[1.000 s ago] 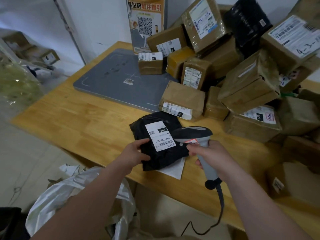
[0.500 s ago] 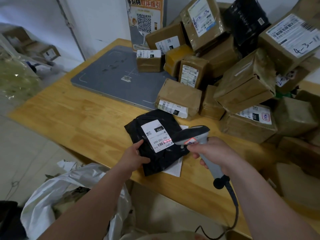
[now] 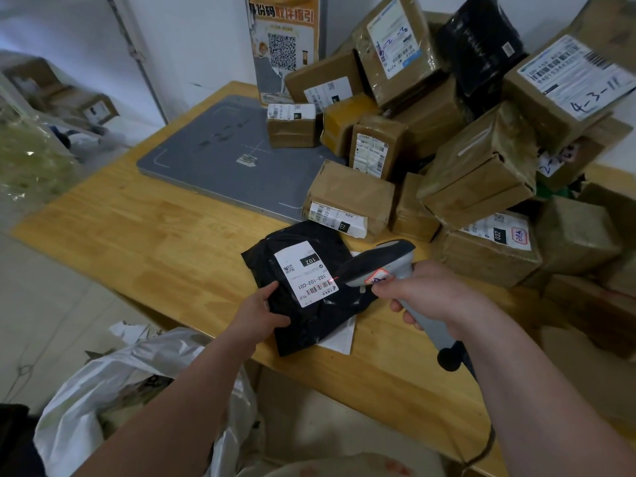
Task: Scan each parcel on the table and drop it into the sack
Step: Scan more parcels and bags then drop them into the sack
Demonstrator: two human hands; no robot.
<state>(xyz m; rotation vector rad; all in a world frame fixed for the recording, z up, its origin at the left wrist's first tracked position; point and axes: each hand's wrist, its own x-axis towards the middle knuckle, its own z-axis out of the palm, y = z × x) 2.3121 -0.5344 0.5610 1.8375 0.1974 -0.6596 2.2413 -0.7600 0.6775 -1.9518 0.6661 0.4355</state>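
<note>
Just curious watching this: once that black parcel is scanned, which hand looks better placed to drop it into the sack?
Probably the left hand: it grips the black parcel, and the sack lies below on that side. The right hand holds the scanner.

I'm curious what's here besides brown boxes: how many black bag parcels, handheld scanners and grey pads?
Black bag parcels: 2 (black parcel being scanned, black parcel atop the pile)
Handheld scanner: 1
Grey pad: 1
Total: 4
</note>
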